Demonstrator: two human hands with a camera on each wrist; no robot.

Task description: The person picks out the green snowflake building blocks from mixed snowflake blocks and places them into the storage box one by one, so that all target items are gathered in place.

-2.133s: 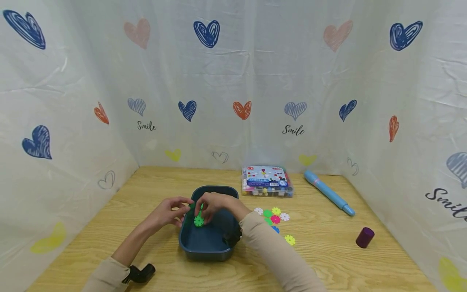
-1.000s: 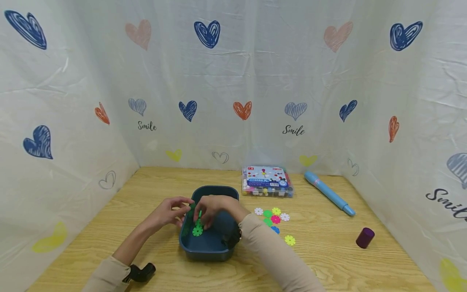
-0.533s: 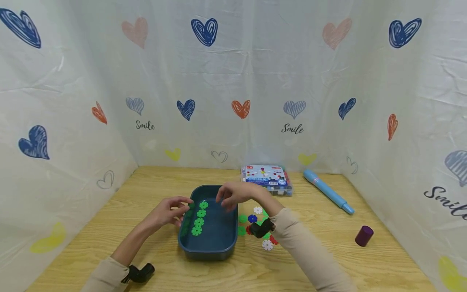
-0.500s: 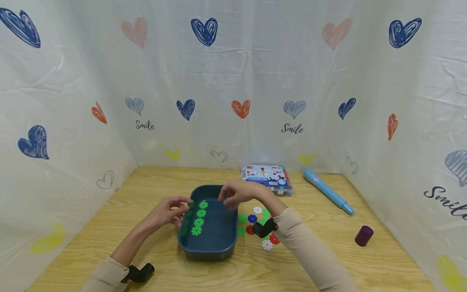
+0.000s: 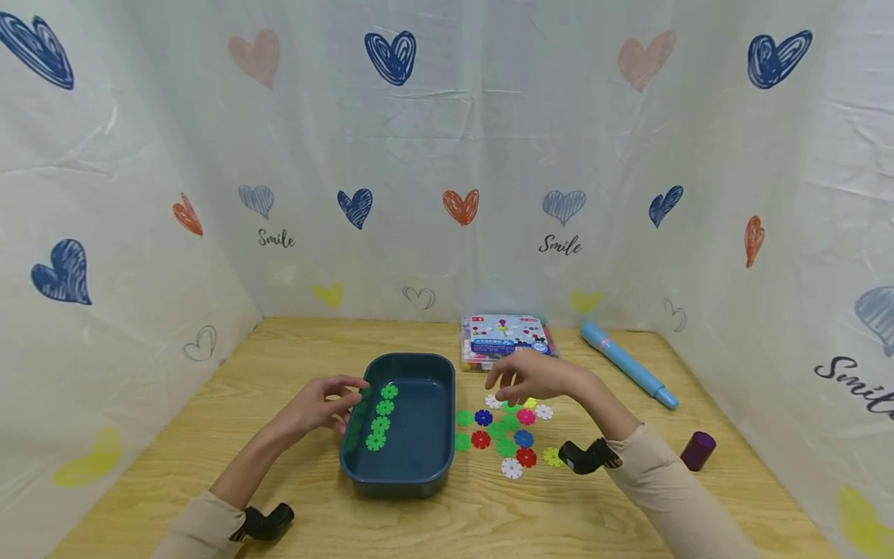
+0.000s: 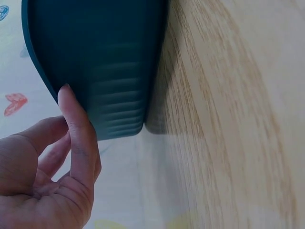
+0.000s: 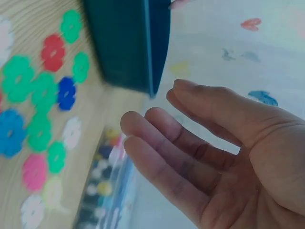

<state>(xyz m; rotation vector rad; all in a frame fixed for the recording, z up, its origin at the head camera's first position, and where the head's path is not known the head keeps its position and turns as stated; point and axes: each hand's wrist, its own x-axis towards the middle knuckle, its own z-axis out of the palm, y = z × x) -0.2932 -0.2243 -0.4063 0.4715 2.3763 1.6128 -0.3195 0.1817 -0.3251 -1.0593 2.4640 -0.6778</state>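
Observation:
A dark blue-green plastic bin [image 5: 398,489] stands on the wooden table. Inside it, along the left side, several green notched discs [image 5: 380,425], like snowflake building pieces, lie in a row. My left hand [image 5: 317,407] rests its fingertips at the bin's left rim, its fingers loosely extended; the left wrist view shows a fingertip against the bin's side [image 6: 114,86]. My right hand [image 5: 529,374] is raised to the right of the bin with relaxed fingers and nothing in them. Below it several notched discs [image 5: 506,447] in green, red, blue, white, pink and yellow are scattered on the table.
A clear case [image 5: 510,335] with colourful pieces and a printed label lies at the back. To its right are a light-blue tapered tube [image 5: 628,365] and a dark purple cylinder [image 5: 698,451]. A heart-print curtain [image 5: 433,140] encloses the table.
The right hand lets go of the green discs in the bin, lifts out and moves right over the scattered discs, uncovering the green row. The left hand stays at the rim.

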